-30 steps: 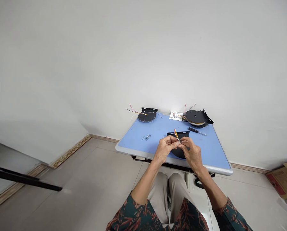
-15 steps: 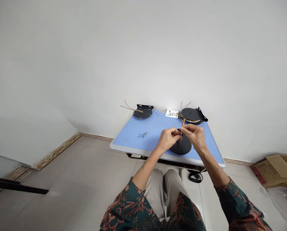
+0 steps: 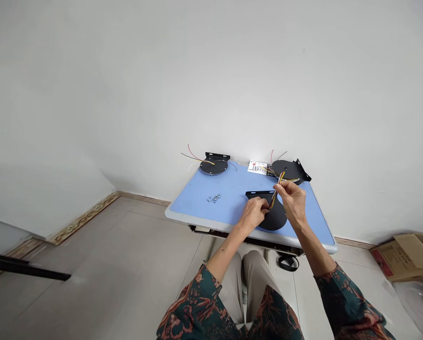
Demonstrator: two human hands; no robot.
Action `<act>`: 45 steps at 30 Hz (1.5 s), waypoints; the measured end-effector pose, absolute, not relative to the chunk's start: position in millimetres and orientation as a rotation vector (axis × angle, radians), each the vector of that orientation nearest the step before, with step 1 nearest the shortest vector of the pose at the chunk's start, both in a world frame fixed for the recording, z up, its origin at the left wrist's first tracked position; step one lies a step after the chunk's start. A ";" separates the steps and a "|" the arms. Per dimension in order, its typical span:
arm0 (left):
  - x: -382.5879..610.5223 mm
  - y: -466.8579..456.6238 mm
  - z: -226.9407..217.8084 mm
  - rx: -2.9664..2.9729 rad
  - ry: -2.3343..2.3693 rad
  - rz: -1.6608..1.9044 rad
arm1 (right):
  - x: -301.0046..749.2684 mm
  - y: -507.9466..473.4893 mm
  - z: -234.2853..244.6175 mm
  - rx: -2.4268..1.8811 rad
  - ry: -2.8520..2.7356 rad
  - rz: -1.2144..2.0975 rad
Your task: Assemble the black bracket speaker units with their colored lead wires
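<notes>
My right hand [image 3: 292, 200] is closed in a narrow pinch on a wire bundle [image 3: 277, 192] of yellow, red and dark strands, whose upper end sticks up past the thumb and whose lower end runs down towards my left hand [image 3: 254, 212]. The left hand sits just beside it, fingers curled at the edge of a black disc [image 3: 277, 221] with a bracket [image 3: 257, 193]. From this view, the back of the hand blocks the fingertips, so I cannot tell whether it is gripping the wires, the disc or nothing. The disc lies on the blue table [image 3: 186, 212] right under both hands, and its centre is hidden. Ahead of the grip, towards the wall, are two more discs [image 3: 213, 167] [image 3: 285, 168] with loose wires, and a printed card [image 3: 257, 167] sits between them. Left of the grip lies a small cluster of screws [image 3: 214, 198], too small for me to make out clearly.
</notes>
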State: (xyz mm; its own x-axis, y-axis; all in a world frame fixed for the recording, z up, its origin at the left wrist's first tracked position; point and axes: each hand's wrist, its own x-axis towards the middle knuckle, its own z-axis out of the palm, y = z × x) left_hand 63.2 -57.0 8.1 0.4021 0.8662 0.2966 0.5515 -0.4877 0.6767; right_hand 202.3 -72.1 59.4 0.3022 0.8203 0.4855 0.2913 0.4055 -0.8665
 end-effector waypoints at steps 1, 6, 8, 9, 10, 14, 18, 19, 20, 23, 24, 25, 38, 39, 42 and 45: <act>64.5 -57.1 6.7 2.222 1.233 0.869 | 203.5 -71.4 58.4 -1.146 -1.259 0.476; 68.4 -60.8 -2.7 2.297 1.273 0.912 | 207.4 -75.9 57.8 -1.189 -1.221 0.463; 69.0 -62.1 -6.1 2.297 1.278 0.937 | 208.8 -82.7 54.9 -1.255 -1.282 0.484; 69.4 -61.9 -7.4 2.300 1.263 0.941 | 210.3 -86.4 51.4 -1.293 -1.292 0.492; 69.7 -61.0 -8.7 2.294 1.249 0.943 | 212.3 -89.7 46.3 -1.355 -1.308 0.492; 71.8 -55.1 -14.4 2.288 1.201 0.969 | 222.7 -97.0 14.2 -1.509 -1.417 0.443; 74.3 -52.0 -21.1 2.302 1.182 1.041 | 227.4 -95.0 -11.9 -1.578 -1.504 0.322; 74.3 -51.7 -21.9 2.302 1.173 1.048 | 227.0 -93.6 -14.5 -1.572 -1.507 0.288; 73.9 -51.8 -22.1 2.300 1.162 1.046 | 226.1 -92.0 -15.3 -1.561 -1.507 0.257; 70.0 -55.2 -18.2 2.276 1.146 1.004 | 221.0 -88.6 -9.1 -1.548 -1.474 0.207; 68.0 -57.3 -16.0 2.267 1.150 0.985 | 218.9 -88.1 -5.1 -1.560 -1.457 0.228; 66.0 -59.5 -13.8 2.248 1.156 0.975 | 216.8 -87.8 -0.9 -1.564 -1.453 0.270; 65.5 -70.1 -13.6 2.135 1.206 1.143 | 211.3 -83.8 16.2 -1.439 -1.384 0.636; 66.7 -70.0 -14.3 2.139 1.218 1.157 | 213.2 -83.1 17.2 -1.432 -1.397 0.667; 68.9 -69.1 -16.1 2.146 1.223 1.191 | 219.2 -81.8 21.7 -1.428 -1.426 0.731; 68.8 -68.6 -15.9 2.128 1.216 1.190 | 222.9 -81.8 27.5 -1.417 -1.452 0.752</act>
State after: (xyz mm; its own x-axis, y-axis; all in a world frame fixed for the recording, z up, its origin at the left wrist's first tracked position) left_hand 68.8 -68.6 -15.9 0.2532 0.8443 0.4723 0.4902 -0.5329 0.6898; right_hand 222.9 -81.8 27.5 0.1095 0.9734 0.2014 0.3972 0.1429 -0.9065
